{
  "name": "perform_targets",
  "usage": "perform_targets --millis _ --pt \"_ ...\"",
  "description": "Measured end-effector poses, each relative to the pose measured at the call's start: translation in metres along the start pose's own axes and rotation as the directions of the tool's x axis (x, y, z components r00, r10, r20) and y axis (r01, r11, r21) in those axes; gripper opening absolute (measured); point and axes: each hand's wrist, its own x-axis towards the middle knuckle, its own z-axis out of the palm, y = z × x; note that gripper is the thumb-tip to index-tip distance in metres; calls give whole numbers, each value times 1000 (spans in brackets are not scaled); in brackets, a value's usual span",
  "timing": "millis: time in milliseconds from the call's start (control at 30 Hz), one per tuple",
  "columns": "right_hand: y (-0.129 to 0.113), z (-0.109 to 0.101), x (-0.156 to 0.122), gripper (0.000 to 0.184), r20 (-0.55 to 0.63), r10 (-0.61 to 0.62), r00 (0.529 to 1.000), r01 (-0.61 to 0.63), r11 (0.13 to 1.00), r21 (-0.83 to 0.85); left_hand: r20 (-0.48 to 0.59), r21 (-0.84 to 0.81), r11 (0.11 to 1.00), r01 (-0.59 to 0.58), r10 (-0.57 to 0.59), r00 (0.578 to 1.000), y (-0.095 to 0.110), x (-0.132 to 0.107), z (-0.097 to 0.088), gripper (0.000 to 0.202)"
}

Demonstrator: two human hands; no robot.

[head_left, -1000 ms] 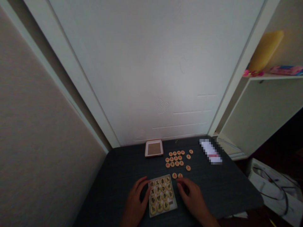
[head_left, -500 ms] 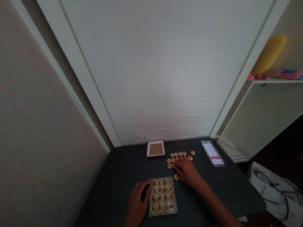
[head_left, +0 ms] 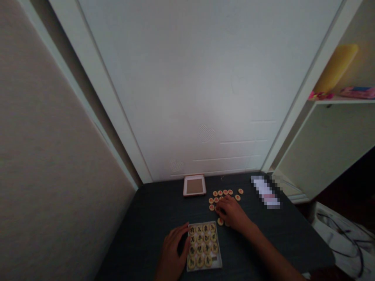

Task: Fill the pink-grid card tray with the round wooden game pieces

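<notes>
Movement shows mostly in the right hand (head_left: 232,212): a second ago it lay by the right side of the tray (head_left: 217,264), and since half a second ago it has stayed farther out, over the loose pieces (head_left: 220,193) near the middle of the desk (head_left: 152,210) toward its far edge. Its fingers are bent down onto the near part of that cluster; whether they pinch a piece cannot be told. One single piece (head_left: 220,221) lies just beside the tray's far right corner, close under this hand.

The left hand (head_left: 172,249) has kept its place, with fingers together and curved against the tray's left side, near the desk's front edge; a firm grip cannot be made out.

The seated pieces (head_left: 202,244) fill the tray in rows and bear dark characters, while the loose ones bear red marks; all are too small to read. A square box lid (head_left: 194,185) sits at the far edge, left of the cluster. A white packet (head_left: 265,190) near the far right corner is blurred out.
</notes>
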Motion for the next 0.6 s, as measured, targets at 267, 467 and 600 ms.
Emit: perform_targets --millis 267,467,600 --pt "0 -1 0 11 -16 24 1000 -23 998 53 -21 -3 1000 -5 5 1000 -2 0 1 23" --pt "-3 -16 -11 14 -79 129 988 -110 971 210 -7 -6 1000 -5 5 1000 -5 -1 3 24" --pt "-7 -22 -40 24 -69 252 965 -197 874 445 -5 -7 1000 -11 11 1000 -6 0 4 23"
